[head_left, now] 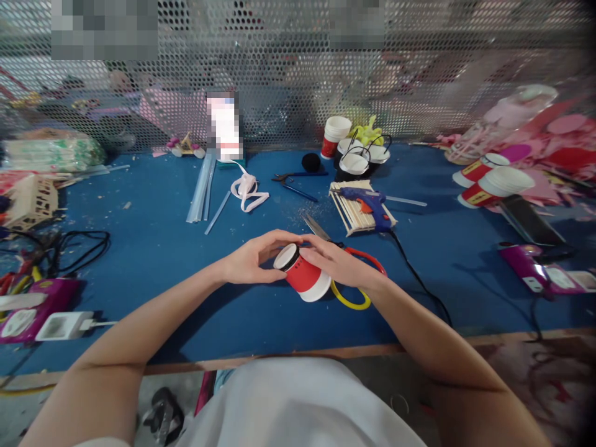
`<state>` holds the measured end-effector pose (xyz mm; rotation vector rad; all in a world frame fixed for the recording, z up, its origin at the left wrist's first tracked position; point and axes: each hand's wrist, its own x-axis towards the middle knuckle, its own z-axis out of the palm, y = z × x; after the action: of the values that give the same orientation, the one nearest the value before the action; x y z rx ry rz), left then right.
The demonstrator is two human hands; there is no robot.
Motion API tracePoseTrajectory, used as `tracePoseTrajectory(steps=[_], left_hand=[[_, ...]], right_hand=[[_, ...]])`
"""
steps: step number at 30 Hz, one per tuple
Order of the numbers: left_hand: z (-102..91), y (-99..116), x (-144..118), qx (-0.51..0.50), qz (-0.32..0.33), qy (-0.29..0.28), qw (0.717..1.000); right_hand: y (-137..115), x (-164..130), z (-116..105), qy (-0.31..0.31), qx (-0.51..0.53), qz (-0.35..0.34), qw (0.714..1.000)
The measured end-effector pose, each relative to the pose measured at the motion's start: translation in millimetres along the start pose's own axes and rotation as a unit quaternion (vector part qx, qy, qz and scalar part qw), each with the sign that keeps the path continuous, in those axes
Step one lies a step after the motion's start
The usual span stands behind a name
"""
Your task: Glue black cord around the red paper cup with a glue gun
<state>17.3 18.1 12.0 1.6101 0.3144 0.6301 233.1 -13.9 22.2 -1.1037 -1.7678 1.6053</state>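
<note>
While both hands (254, 259) grip it, red cup (303, 276) lies tilted, inside hidden.

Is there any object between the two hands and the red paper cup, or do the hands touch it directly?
Nothing visible stands between them. The left hand and the right hand both rest directly on the red paper cup, which lies tilted on the blue table. The scissors lie partly under the right hand, behind the cup, not between.
</note>
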Motion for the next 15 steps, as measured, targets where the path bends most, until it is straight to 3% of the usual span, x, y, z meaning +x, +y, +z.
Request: tracePoseTrajectory(steps=[8, 15], left_hand=[[-5.6, -2, 0, 0.110, -0.018, 0.058, 0.992], [-3.2, 0, 0, 0.125, -0.054, 0.079, 0.988]], right_hand=[[4, 1, 7, 0.106, -0.151, -0.056, 0.981], [7, 2, 11, 0.157, -0.260, -0.080, 0.950]])
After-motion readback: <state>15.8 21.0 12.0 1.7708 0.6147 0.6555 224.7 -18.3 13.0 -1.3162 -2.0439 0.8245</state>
